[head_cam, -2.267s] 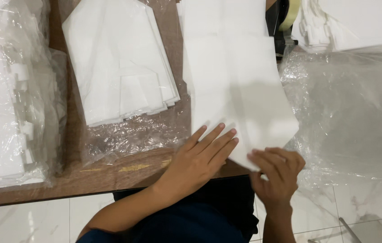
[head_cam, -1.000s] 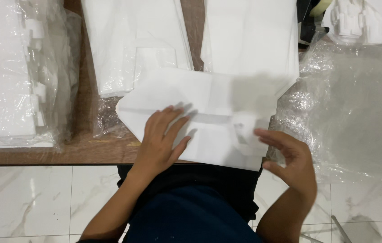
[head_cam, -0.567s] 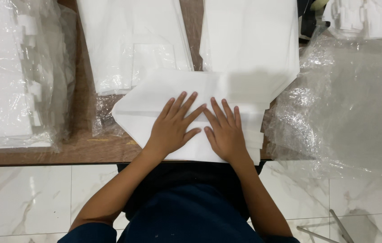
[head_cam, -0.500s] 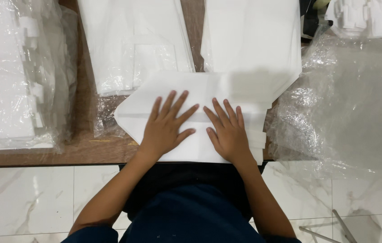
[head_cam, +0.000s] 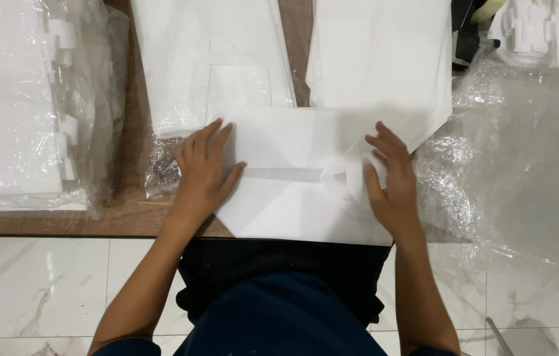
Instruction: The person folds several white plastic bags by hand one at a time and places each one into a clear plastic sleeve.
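Observation:
A white paper bag (head_cam: pixel 292 198) lies folded flat across the near edge of the wooden table (head_cam: pixel 62 224), its bottom flaps turned in. My left hand (head_cam: pixel 203 171) rests palm down on the bag's left end, fingers spread. My right hand (head_cam: pixel 388 178) lies flat on the right end, fingers apart, beside a small raised fold of paper. Neither hand grips anything.
Two stacks of flat white paper bags (head_cam: pixel 213 59) (head_cam: pixel 385 59) lie behind the folded one. A plastic-wrapped white bundle (head_cam: pixel 16 105) sits at the left. Crumpled clear plastic sheeting (head_cam: pixel 516 158) covers the right side. Marble floor tiles (head_cam: pixel 42 283) show below the table edge.
Both hands have slid outward from the middle of the folded bag toward its left and right ends. Earlier, the bag was folded over toward me.

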